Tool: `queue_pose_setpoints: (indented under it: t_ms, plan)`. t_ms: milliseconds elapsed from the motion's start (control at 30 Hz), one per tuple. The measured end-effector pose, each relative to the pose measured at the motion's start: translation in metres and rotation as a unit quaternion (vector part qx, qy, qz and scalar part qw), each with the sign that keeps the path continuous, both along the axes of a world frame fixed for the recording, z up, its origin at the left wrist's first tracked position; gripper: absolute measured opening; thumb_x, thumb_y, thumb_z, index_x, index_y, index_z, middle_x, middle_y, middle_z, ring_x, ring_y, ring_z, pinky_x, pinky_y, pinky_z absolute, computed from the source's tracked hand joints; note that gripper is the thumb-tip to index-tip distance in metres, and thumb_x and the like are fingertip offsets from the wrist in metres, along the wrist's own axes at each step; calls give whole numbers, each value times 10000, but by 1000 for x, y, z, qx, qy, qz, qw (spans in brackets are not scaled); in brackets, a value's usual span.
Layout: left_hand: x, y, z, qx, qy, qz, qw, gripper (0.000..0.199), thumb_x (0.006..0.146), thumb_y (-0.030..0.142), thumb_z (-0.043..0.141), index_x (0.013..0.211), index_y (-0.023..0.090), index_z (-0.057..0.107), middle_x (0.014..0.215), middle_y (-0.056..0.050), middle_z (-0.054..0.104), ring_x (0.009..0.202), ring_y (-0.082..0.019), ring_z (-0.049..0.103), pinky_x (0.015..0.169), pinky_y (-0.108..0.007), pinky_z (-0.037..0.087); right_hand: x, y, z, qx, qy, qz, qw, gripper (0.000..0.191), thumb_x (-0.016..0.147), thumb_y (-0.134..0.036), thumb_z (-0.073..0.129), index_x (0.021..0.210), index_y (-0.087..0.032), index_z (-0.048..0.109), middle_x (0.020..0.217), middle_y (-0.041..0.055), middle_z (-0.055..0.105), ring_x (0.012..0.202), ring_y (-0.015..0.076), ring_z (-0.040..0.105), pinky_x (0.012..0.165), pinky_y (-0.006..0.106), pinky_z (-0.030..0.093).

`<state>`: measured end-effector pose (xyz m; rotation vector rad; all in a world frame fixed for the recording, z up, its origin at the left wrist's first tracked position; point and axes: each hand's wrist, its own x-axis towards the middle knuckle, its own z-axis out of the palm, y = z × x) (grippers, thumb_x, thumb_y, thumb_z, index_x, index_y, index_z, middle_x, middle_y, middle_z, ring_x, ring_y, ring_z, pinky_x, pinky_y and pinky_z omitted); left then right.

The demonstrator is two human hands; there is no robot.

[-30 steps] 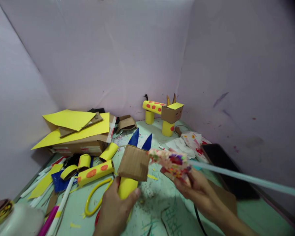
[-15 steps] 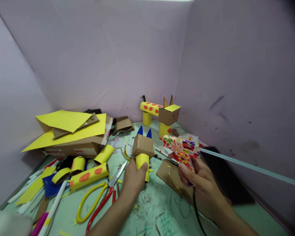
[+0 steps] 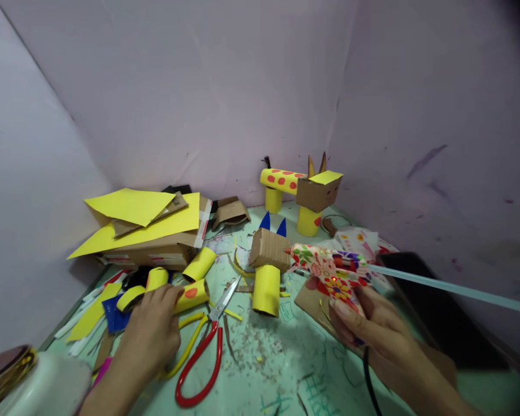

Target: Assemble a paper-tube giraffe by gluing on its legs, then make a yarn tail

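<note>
Holding glue gun (image 3: 333, 270) in right hand (image 3: 370, 326), left hand (image 3: 158, 320) over spotted tube (image 3: 197, 293).
Crops white object (image 3: 49, 386) at lower left beyond identifying. Covers spotted tube's left end, hiding fingertips: cannot tell whether gripping. Grips glue gun firmly, presumably aiming nozzle (image 3: 288, 251) away to spare skin. Stands cardboard head (image 3: 269, 249) upright on yellow tube (image 3: 266, 292) beyond, probably steadied by flat rim; shows spotted animal figure (image 3: 281, 181) farthest, far side hidden.

Soft, rather dim light, with a blackened upper-right corner.
</note>
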<state>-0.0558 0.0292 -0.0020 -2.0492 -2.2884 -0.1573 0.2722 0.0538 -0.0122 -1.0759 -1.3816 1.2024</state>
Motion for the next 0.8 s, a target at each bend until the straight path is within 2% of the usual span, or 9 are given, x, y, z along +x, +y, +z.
queue_pose_setpoints:
  t_ms: [133, 233, 300, 400, 500, 600, 633, 700, 800]
  plan:
    - [6, 6, -16, 33, 72, -4, 997, 508, 721, 83, 439, 1226, 101, 498, 1151, -152, 586, 1061, -334, 500, 869, -486, 388, -1, -4, -8, -11, -59, 19, 998, 264, 788, -452, 564, 860, -208, 637, 571, 14, 559, 569, 194, 541, 527, 298, 436]
    - [8, 6, -16, 47, 67, -17, 997, 462, 718, 72, 445, 1166, 123, 546, 1067, -143, 602, 1024, -328, 510, 882, -513, 365, 0, -5, -11, 9, -85, 36, 996, 228, 784, -443, 566, 767, -228, 639, 559, 16, 564, 622, 220, 575, 585, 323, 469]
    - [9, 1, -11, 68, 14, -41, 997, 421, 704, 78, 464, 1107, 142, 565, 1037, -131, 591, 999, -310, 516, 886, -495, 372, -1, -5, -8, 20, -92, 54, 994, 243, 787, -441, 558, 677, -234, 620, 528, 12, 549, 638, 228, 585, 629, 337, 482]
    - [17, -11, -1, 90, -164, -78, 979, 349, 755, 191, 506, 1103, 169, 512, 1061, -110, 572, 973, -272, 532, 855, -421, 423, -3, -5, 1, 40, -98, 70, 992, 295, 793, -448, 538, 591, -238, 586, 484, 8, 522, 655, 236, 595, 675, 351, 490]
    - [38, -23, 4, 83, -388, -37, 917, 431, 741, 386, 588, 1112, 194, 484, 1034, -87, 612, 918, -263, 580, 779, -369, 475, -4, -6, 6, 56, -125, 55, 989, 268, 777, -441, 556, 611, -236, 605, 517, 20, 558, 730, 258, 612, 704, 359, 493]
    - [65, -32, -3, 65, -623, 8, 779, 528, 677, 495, 631, 1075, 166, 517, 982, -102, 655, 842, -266, 622, 669, -333, 509, -3, -6, 1, 51, -147, 33, 987, 229, 772, -425, 573, 663, -232, 629, 580, 33, 605, 796, 273, 619, 709, 358, 496]
    - [73, -34, -8, 58, -661, 7, 748, 525, 654, 498, 655, 1036, 158, 540, 957, -102, 664, 818, -256, 626, 658, -321, 511, -2, -6, -2, 46, -147, 31, 988, 225, 772, -424, 574, 675, -229, 632, 594, 35, 615, 801, 274, 620, 703, 359, 497]
    - [88, -37, -20, 52, -686, -2, 726, 516, 609, 458, 716, 1002, 162, 560, 933, -88, 673, 828, -238, 629, 697, -306, 509, -1, -5, -6, 36, -138, 34, 989, 232, 775, -427, 573, 690, -220, 632, 596, 32, 618, 784, 272, 621, 688, 360, 496]
    - [103, -40, -36, 22, -687, -1, 726, 516, 610, 431, 732, 1023, 176, 559, 957, -88, 681, 913, -242, 625, 804, -323, 494, -3, -4, -9, 26, -104, 49, 993, 252, 782, -443, 571, 688, -215, 622, 535, 13, 576, 728, 256, 618, 671, 355, 491]
